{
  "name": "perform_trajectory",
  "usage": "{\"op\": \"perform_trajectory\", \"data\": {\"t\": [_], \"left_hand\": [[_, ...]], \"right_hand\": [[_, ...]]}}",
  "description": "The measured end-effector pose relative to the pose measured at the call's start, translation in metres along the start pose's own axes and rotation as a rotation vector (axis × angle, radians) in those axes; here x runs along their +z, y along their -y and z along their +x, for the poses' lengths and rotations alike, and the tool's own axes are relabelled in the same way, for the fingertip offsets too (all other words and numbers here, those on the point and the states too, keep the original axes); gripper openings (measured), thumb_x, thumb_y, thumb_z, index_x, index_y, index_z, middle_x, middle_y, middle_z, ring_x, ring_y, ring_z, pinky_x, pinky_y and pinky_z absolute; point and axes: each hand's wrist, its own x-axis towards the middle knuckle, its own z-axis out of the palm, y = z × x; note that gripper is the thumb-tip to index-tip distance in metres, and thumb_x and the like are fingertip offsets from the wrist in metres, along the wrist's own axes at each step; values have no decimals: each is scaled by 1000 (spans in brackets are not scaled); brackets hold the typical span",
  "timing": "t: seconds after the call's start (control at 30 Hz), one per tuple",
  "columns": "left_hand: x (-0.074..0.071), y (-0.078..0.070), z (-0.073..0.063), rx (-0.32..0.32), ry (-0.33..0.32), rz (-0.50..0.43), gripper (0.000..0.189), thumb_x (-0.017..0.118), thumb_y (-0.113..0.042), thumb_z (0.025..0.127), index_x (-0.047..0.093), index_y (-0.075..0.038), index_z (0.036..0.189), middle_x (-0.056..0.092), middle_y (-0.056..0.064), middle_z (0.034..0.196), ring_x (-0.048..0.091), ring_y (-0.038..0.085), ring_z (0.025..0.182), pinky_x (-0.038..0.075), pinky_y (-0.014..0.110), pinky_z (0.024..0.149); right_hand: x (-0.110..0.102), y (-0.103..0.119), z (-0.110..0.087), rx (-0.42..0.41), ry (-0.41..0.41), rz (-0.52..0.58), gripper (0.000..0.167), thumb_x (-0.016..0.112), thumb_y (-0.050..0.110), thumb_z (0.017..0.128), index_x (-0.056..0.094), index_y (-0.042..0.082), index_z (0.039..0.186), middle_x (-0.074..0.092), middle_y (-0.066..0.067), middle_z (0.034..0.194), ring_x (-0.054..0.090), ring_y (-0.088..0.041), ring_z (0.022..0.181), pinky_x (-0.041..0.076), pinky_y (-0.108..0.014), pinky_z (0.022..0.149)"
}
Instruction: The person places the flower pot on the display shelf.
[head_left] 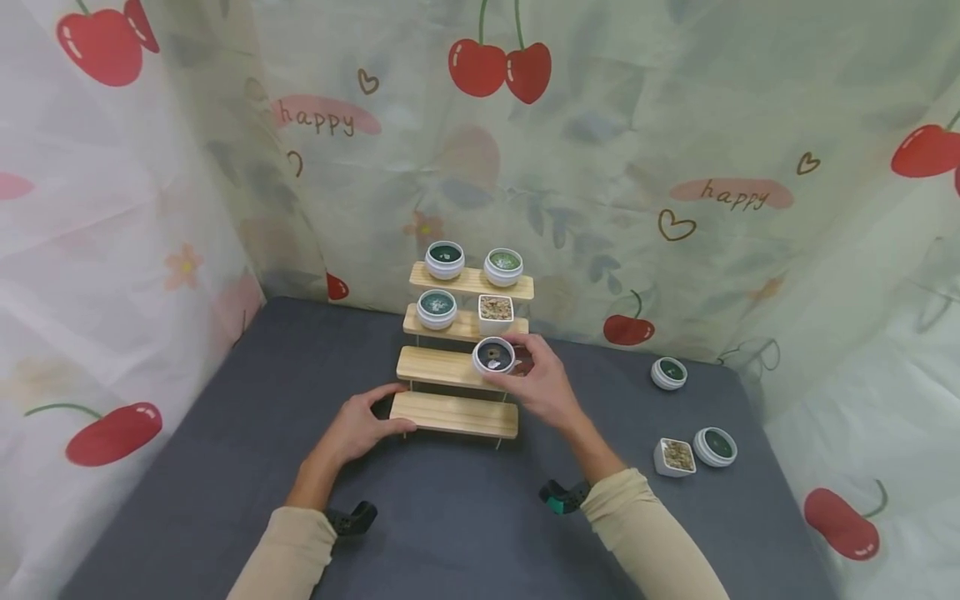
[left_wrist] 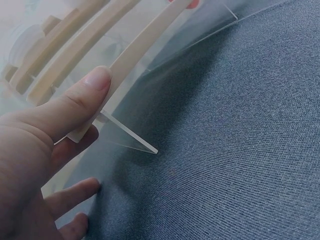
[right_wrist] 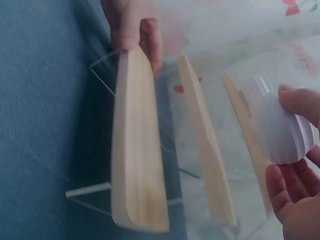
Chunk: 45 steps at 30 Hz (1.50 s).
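A stepped stand with several wooden shelves (head_left: 453, 414) on clear supports stands on the dark cloth. My left hand (head_left: 365, 423) grips the left end of the lowest shelf; thumb (left_wrist: 75, 107) in front, a finger behind. With my right hand (head_left: 542, 379) I hold a round white pot (head_left: 493, 356) with dark contents between thumb and fingers, at the right of the second-lowest shelf. Whether its base touches the wood is hidden. In the right wrist view the ribbed side of this pot (right_wrist: 280, 125) shows. Higher up stand round pots (head_left: 445, 260) and a square pot (head_left: 496, 313).
To the right on the dark cloth (head_left: 600, 550) are a round pot (head_left: 669, 373), a square pot (head_left: 675, 457) and another round pot (head_left: 715, 447) beside it. A cherry-printed curtain (head_left: 600, 167) rises behind the stand and along both sides.
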Motion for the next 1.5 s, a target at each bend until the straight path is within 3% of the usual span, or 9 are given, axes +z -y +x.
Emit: {"op": "perform_trajectory", "data": {"t": [0.37,0.6,0.77,1.07,1.23,1.5], "left_hand": [[0,-1,0,-6,5,6,85,83,-63,74,56,-28,146,53,15,153,48,35,140,34,61,116],[0,-2,1,9,10,7,84,83,-63,74,57,-28,145,54,15,151,51,35,136,37,60,114],[-1,-2,0,5,8,1,83,83,-63,75,57,-27,145,54,16,151,51,34,136,37,60,114],[-1,-2,-1,7,-2,1,82,84,-62,74,58,-28,144,55,15,151,51,33,136,37,58,115],[0,-1,0,10,-1,-6,82,84,-62,74,58,-28,144,55,15,151,52,33,136,37,58,115],[0,-1,0,7,2,-4,83,84,-61,74,58,-27,144,56,15,150,52,33,136,37,58,115]], "right_hand": [[41,-3,8,-117,39,-29,61,89,20,80,63,10,134,56,-9,123,61,-21,110,57,-31,85],[61,-4,13,-110,42,24,63,89,22,81,62,12,136,54,-9,125,60,-21,112,57,-31,87],[73,-2,16,-137,49,-15,65,88,26,82,61,12,139,55,-7,128,59,-19,111,56,-34,85],[91,-3,19,-111,15,-20,64,88,24,82,60,12,139,55,-9,123,57,-21,96,49,-24,79],[97,-4,19,-105,-17,-11,66,88,24,81,59,10,139,56,-11,126,59,-20,100,50,-25,81],[102,-4,20,-27,-21,-39,66,85,29,85,55,13,141,54,-9,129,60,-18,107,47,-25,87]]}}
